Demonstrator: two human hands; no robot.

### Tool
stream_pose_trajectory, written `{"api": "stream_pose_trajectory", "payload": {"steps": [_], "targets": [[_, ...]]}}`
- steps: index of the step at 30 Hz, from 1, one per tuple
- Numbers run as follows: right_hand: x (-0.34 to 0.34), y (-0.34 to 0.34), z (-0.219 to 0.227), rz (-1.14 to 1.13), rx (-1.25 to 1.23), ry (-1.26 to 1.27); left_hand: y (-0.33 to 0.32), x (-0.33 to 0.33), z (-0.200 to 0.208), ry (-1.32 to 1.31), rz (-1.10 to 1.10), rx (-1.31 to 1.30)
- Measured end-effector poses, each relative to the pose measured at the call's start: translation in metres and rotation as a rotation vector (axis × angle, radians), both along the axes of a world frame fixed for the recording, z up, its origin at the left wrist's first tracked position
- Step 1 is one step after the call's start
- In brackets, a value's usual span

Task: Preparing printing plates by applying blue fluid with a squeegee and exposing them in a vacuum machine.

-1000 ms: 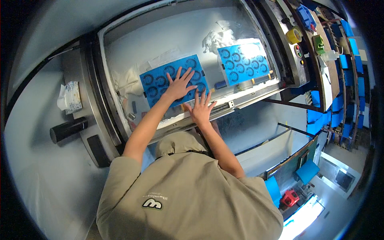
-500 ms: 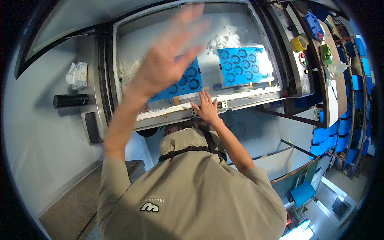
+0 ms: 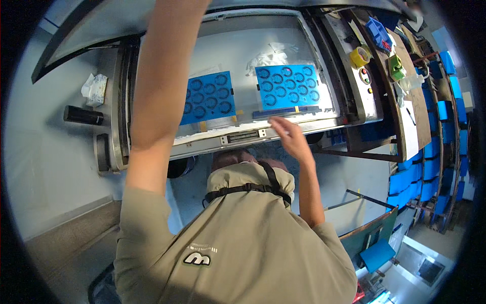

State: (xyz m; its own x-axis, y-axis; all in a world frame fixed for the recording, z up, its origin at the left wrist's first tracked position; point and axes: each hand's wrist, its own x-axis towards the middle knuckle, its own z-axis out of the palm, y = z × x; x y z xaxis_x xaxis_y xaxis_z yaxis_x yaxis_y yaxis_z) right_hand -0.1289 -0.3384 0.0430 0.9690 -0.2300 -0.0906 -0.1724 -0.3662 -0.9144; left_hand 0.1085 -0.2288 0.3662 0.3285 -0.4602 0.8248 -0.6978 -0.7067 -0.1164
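Right grip [image 3: 293, 140]: empty, fingers slightly apart, near the front rail [image 3: 202, 146]
Left grip: beyond the picture, state unseen
Right blue sheet [image 3: 288, 87]: past the rail, ahead of the nearer right grip, long axis crosswise

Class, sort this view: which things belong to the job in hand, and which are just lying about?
Likely in the job:
left blue sheet
right blue sheet, near the right hand
framed surface

Probably just lying about:
tissue pack
black cylinder
yellow tape roll
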Motion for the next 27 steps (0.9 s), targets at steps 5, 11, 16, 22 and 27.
{"api": "stream_pose_trajectory", "payload": {"steps": [5,11,16,22,27], "targets": [[-0.012,-0.028,0.112,-0.135,0.119,-0.472,0.028,-0.071,-0.084,0.066,-0.08,0.091],[0.057,-0.029,0.129,-0.181,0.235,-0.735,0.062,-0.143,-0.197,0.989,-0.106,0.446],[0.165,-0.039,-0.055,-0.001,-0.399,-0.336,0.078,-0.204,-0.408,1.298,0.066,0.613],[0.146,0.005,-0.231,0.109,-0.645,-0.131,0.083,-0.207,-0.517,1.45,0.044,0.643],[0.122,-0.025,-0.199,0.206,-0.163,0.239,0.07,-0.199,-0.515,1.569,0.007,0.74]]}}
